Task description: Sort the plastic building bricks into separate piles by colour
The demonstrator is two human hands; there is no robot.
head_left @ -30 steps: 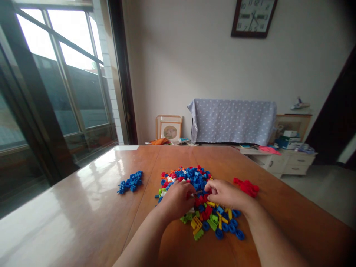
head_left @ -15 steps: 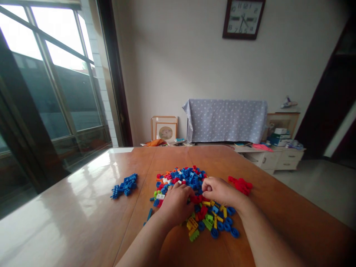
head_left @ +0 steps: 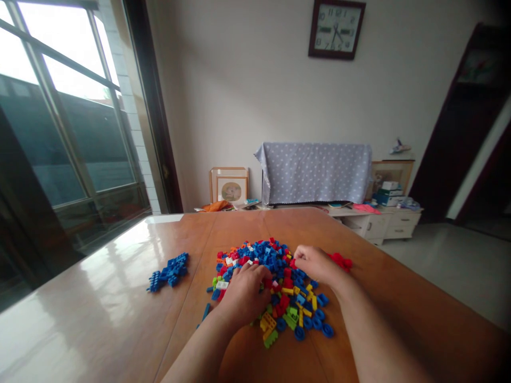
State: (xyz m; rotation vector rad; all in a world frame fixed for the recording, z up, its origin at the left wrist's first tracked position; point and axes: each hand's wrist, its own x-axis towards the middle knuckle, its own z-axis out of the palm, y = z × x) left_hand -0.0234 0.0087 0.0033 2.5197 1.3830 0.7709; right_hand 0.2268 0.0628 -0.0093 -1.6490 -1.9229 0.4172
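Observation:
A heap of toy building bricks [head_left: 269, 255], mostly blue with red, yellow, green, orange and white pieces, lies on the table before me. My left hand [head_left: 248, 287] rests on the heap's near left side, fingers apart and bent down over the bricks, its fingertips partly hidden. Just past the heap's right edge, my right hand [head_left: 313, 261] is raised and closed, a red brick [head_left: 293, 263] showing at its fingertips. Behind that hand, a smaller group of red bricks [head_left: 342, 261] is partly covered by it.
Blue bricks [head_left: 168, 272] form a separate group on the left of the brown wooden table [head_left: 120, 319]. Blue ring-shaped pieces [head_left: 327, 330] lie at the heap's near right edge. Beyond the table stands a low white cabinet [head_left: 393, 226] with a cloth-covered object.
My right hand has moved off the heap toward the red group, with a red brick at its fingertips. My left hand stays on the heap. The view has turned slightly right.

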